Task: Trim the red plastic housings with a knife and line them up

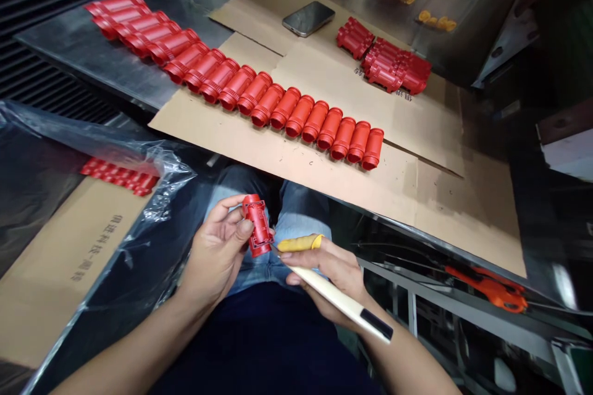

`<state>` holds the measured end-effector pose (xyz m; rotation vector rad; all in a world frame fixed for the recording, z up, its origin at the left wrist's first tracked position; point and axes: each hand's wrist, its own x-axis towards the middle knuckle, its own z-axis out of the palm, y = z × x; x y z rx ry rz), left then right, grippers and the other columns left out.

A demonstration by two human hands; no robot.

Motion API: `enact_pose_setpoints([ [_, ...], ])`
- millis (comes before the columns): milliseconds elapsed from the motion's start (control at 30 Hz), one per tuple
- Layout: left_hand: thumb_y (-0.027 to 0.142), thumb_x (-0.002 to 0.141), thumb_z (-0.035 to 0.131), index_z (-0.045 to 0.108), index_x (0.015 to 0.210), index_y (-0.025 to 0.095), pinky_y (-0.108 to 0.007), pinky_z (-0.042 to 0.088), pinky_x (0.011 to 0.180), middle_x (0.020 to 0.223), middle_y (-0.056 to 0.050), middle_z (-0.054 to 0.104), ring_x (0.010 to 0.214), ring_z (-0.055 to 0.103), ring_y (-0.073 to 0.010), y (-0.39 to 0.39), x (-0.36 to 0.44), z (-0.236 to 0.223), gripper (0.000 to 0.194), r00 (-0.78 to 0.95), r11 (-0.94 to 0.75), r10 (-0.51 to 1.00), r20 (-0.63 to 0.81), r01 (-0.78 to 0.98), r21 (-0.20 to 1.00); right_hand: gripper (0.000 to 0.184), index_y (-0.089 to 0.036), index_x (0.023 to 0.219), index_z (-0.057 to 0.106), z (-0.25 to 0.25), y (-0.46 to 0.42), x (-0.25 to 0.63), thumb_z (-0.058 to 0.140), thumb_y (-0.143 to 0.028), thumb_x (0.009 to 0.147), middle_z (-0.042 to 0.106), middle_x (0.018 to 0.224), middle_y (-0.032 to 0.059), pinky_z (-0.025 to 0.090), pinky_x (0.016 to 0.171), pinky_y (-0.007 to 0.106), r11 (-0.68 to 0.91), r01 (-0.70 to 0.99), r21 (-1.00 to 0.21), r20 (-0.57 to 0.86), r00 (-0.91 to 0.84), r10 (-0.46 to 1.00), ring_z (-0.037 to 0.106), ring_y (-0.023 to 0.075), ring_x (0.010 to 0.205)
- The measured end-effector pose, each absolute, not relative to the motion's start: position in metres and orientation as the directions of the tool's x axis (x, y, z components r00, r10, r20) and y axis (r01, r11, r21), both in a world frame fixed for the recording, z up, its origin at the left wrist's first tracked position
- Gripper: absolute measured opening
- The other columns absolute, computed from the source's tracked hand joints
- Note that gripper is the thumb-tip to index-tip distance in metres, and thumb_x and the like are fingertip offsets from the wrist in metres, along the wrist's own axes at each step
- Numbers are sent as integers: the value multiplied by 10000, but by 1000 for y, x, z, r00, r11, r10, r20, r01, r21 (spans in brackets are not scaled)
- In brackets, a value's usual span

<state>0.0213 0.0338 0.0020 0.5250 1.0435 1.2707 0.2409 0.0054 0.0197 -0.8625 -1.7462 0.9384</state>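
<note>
My left hand [227,241] grips a red plastic cylinder [257,222] with thumb and fingers, holding it nearly upright above my lap. Dark lines trace a raised outline on the cylinder's side. A knife with a cream handle [328,293] and a black end is held in my right hand [331,262]. Its thin tip meets the cylinder's lower right side. On my right index finger is a yellow finger cot [299,242]. Beyond my hands, a long slanting row of similar red cylinders [290,108] lies side by side on the table.
Flat cardboard [445,210] covers much of the table. A phone [308,18] lies at the back, left of a cluster of red parts [384,62]. Orange-handled scissors [498,290] rest below the table's right edge. At left, a plastic-lined box [69,259] holds more red parts.
</note>
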Motion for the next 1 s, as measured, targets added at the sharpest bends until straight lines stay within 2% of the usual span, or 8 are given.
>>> enact_pose_setpoints([
  [100,326,891,1015,774,1258,245,-281,706,714,1047,-51,854,799,840,-199,32,22,-2,447,-119,172,959,-255,-470,866,252,-154,1378,744,20,6,240,741,-229,1137,865,1206,147,738,1012,374,522,188,-832,431,-374,821,861,245,1133],
  [233,275,905,1002,764,1296,260,-241,682,698,1096,-40,849,791,833,-171,29,23,-5,458,-169,120,965,-199,-389,913,242,-97,1379,725,26,4,238,632,-102,1155,848,1002,137,753,883,410,648,361,-671,440,-509,740,844,249,904],
  [367,362,903,1004,755,1278,238,-267,685,695,1032,-50,841,784,820,-188,31,22,0,467,-147,213,938,-315,-470,857,124,-159,1273,723,40,-2,238,637,-170,1185,892,1064,87,742,976,324,539,63,-840,423,-546,723,879,189,1026],
  [433,405,927,978,752,1304,226,-280,679,662,1004,-66,837,751,806,-197,34,21,5,475,-64,326,903,-424,-539,777,93,-206,1182,708,45,-3,239,682,-296,1188,904,988,13,718,953,200,440,-150,-886,439,-581,686,892,118,994],
  [500,409,974,925,758,1350,206,-258,637,584,991,-88,832,693,775,-190,37,21,10,458,44,441,860,-508,-565,697,140,-215,1092,727,46,-1,241,734,-337,1160,900,928,9,720,906,184,338,-260,-904,427,-547,720,902,122,955],
  [700,386,981,856,851,1282,141,-150,285,346,878,-124,793,434,512,-78,41,23,17,388,310,646,747,-588,-550,529,202,-198,1305,823,29,10,239,790,-254,1114,879,1254,119,760,966,314,456,16,-890,419,-367,830,885,215,1101],
  [833,441,965,872,872,1298,164,-153,335,372,868,-122,789,474,555,-96,40,22,17,434,327,679,719,-613,-519,520,418,-215,1507,747,17,11,232,782,-153,1095,869,1286,104,766,992,326,594,46,-803,528,-407,745,878,244,1149],
  [1000,496,968,876,871,1329,187,-170,335,401,885,-121,792,543,609,-127,38,22,17,476,310,688,715,-627,-471,552,494,-226,1561,713,13,13,229,801,-141,1083,860,1304,110,768,1010,339,627,64,-776,546,-431,719,865,235,1169],
])
